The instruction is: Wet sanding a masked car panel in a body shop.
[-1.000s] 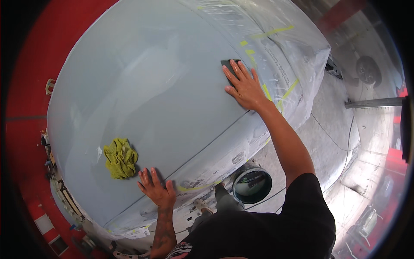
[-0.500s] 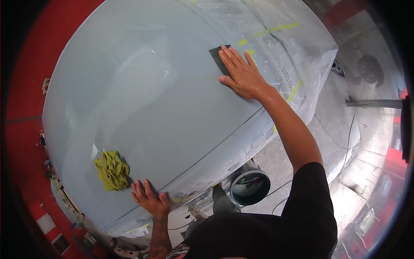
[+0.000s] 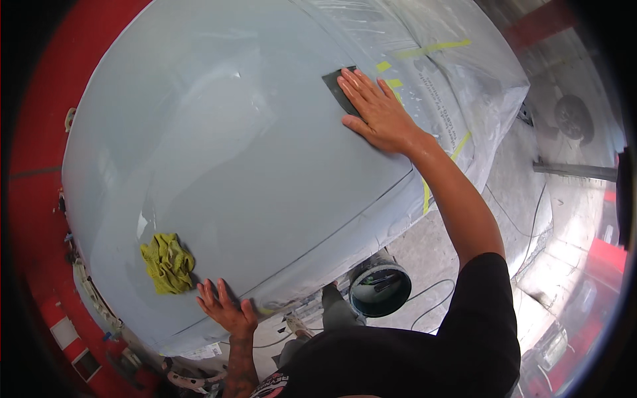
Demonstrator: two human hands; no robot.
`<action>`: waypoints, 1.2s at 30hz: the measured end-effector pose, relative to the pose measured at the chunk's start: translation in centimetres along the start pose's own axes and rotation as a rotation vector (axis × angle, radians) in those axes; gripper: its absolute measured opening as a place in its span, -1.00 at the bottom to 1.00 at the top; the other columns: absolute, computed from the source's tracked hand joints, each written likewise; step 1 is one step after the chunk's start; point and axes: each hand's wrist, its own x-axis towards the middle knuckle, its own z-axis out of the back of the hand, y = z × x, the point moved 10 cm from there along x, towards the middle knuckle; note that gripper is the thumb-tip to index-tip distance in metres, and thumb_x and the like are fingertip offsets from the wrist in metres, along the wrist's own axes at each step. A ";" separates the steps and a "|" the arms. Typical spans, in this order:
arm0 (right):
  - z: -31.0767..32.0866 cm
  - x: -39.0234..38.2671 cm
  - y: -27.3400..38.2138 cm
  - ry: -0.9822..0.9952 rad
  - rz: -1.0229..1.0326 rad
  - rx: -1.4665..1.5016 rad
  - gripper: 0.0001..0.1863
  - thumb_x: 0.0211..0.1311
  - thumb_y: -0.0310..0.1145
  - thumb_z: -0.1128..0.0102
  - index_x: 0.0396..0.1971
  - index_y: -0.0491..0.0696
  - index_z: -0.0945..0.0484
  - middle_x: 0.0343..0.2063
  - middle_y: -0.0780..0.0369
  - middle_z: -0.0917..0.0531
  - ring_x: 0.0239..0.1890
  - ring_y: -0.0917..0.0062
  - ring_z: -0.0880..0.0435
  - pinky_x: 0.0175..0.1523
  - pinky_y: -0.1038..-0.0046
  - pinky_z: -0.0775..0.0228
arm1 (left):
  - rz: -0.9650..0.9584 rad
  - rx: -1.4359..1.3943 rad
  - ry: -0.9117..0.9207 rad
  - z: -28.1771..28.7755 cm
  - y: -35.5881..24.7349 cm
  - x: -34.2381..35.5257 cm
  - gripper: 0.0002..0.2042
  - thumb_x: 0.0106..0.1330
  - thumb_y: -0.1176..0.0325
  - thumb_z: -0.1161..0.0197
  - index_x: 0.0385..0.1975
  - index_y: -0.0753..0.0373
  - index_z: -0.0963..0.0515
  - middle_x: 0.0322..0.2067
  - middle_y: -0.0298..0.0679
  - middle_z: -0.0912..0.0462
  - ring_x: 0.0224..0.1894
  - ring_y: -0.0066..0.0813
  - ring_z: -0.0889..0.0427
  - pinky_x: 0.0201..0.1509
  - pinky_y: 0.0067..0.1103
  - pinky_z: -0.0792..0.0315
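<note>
A large smooth grey car hood (image 3: pixel 265 192) spreads out under both my hands. My right hand (image 3: pixel 381 116) lies flat on a dark sheet of sandpaper (image 3: pixel 337 89), near the hood's far right edge. Its fingers are stretched out and look wet; part of the sheet is hidden beneath them. At the near left, my left hand (image 3: pixel 229 308) rests on the hood with fingers spread and nothing in it. Just left of those fingertips lies a crumpled yellow-green cloth (image 3: pixel 168 264). Wet, shiny patches show on the grey surface.
Clear plastic sheeting (image 3: pixel 491 86), held by yellow tape (image 3: pixel 434 48), covers the area right of the hood. A dark bucket (image 3: pixel 379 292) with liquid and an object inside stands on the floor close to my legs. A cable (image 3: pixel 431 285) lies beside it.
My right hand and the sandpaper have shifted slightly left, away from the yellow tape. The left hand stays about where it was on the hood. The whole view has shifted a little.
</note>
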 end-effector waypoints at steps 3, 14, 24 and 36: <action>0.6 3.7 -0.3 -0.056 0.013 0.022 -0.27 0.44 0.13 0.26 0.47 0.08 0.05 0.49 0.26 0.07 0.53 0.41 0.17 0.55 0.19 0.39 | -0.004 -0.001 0.006 0.0 0.0 0.2 -0.38 0.43 -0.09 0.17 0.33 0.24 -0.25 0.36 0.07 -0.14 0.45 0.15 -0.01 0.43 0.07 0.23; 0.1 7.0 -0.2 -0.051 0.010 -0.046 -0.27 0.45 0.18 0.35 0.47 0.07 0.04 0.48 0.18 0.04 0.52 0.36 0.15 0.55 0.17 0.37 | 0.000 0.008 0.017 0.4 0.1 0.0 -0.38 0.42 -0.07 0.16 0.32 0.27 -0.24 0.36 0.07 -0.14 0.45 0.16 -0.01 0.43 0.07 0.24; -0.4 4.6 1.7 -0.030 0.071 -0.005 -0.28 0.47 0.14 0.34 0.46 0.02 0.01 0.47 0.16 0.03 0.52 0.34 0.12 0.54 0.21 0.33 | 0.014 0.052 0.040 0.7 1.0 -0.7 -0.38 0.42 -0.07 0.17 0.31 0.27 -0.24 0.36 0.08 -0.15 0.45 0.15 -0.01 0.45 0.04 0.24; 0.1 9.8 0.5 -0.073 0.110 0.021 -0.28 0.47 0.14 0.35 0.45 -0.02 -0.01 0.47 0.15 0.02 0.51 0.31 0.13 0.55 0.24 0.32 | 0.004 0.031 0.045 0.3 1.0 -0.7 -0.38 0.41 -0.07 0.16 0.31 0.26 -0.25 0.36 0.08 -0.15 0.45 0.18 0.00 0.45 0.05 0.25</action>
